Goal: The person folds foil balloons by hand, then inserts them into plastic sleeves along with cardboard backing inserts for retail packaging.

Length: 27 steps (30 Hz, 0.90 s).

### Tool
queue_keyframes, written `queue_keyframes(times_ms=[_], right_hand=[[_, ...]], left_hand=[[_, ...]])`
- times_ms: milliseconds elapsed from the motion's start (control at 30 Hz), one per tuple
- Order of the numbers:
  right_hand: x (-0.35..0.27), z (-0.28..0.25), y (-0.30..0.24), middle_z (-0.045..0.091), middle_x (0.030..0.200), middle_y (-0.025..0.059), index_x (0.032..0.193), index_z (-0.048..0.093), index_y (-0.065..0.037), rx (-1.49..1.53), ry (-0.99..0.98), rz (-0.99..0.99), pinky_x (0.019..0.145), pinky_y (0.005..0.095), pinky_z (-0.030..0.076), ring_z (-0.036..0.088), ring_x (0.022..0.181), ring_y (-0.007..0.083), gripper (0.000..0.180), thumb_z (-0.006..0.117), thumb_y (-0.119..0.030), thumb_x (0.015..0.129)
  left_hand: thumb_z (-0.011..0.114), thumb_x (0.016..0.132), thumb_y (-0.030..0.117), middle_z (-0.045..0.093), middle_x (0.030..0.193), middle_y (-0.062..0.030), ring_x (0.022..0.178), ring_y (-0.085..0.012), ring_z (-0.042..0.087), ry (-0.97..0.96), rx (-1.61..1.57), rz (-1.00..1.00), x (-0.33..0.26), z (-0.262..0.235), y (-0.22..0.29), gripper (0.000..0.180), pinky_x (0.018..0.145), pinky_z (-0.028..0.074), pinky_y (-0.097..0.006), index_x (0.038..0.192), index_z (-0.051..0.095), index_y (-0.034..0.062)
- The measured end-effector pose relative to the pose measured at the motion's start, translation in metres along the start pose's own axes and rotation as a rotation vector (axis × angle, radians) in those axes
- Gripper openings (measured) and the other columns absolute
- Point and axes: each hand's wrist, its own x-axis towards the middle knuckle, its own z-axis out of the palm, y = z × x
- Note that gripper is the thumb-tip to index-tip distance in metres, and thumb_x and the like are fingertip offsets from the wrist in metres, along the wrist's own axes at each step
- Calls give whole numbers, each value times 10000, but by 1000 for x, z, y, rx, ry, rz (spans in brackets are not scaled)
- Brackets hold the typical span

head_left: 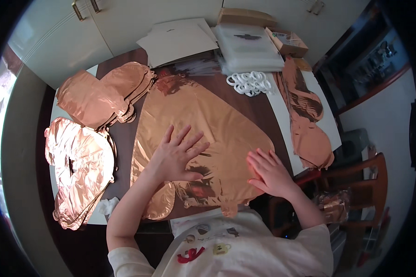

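A large, flat rose-gold foil balloon (194, 106) lies across the middle of the table, its near edge with small tabs reaching the table's front edge. My left hand (178, 157) rests flat on its left-centre part, fingers spread and holding nothing. On the balloon's right edge lies my right hand (272, 174), fingers extended, also with nothing in its grip. Creases and dark reflections show in the foil near my left hand. Another rounded piece of foil (161, 203) shows beneath my left forearm.
Flat foil balloons are stacked at the far left (85, 99), near left (85, 161) and right (312, 143). At the back are white sheets (178, 41), clear plastic bags (249, 46), white rings (249, 84) and an open cardboard box (289, 44). A wooden chair (376, 180) stands at right.
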Motion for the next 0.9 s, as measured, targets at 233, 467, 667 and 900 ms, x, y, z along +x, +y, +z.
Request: queue_keyframes(times_ms=[233, 467, 667, 900], right_hand=[[1, -7, 10, 519, 1093, 150, 1189, 450, -44, 531, 147, 410, 886, 418, 418, 508, 1046, 339, 663, 785, -315, 685], [5, -18, 23, 570, 989, 150, 922, 615, -3, 449, 56, 339, 866, 385, 418, 542, 945, 302, 416, 752, -334, 710], [-47, -10, 32, 588, 1119, 42, 1221, 453, -4, 1413, -214, 455, 712, 208, 447, 540, 970, 72, 467, 666, -115, 820], [-54, 36, -60, 597, 808, -22, 1094, 506, 0, 1492, 276, 560, 534, 181, 410, 507, 627, 3, 418, 736, -53, 749]], left_hand=[[536, 690, 719, 346, 1461, -46, 1366, -329, 264, 5, 6, 5, 0, 0, 3, 861, 1102, 124, -575, 1404, 375, 267], [543, 684, 722, 358, 1452, -53, 1359, -329, 280, 28, -13, 12, -1, 2, 3, 871, 1092, 138, -585, 1402, 377, 259], [531, 668, 746, 321, 1473, -55, 1353, -345, 278, 27, -11, 21, -3, 3, -1, 909, 1080, 143, -599, 1410, 367, 248], [515, 681, 746, 352, 1457, -44, 1359, -329, 280, 31, -1, 15, 0, 1, 1, 877, 1094, 119, -591, 1402, 378, 266]])
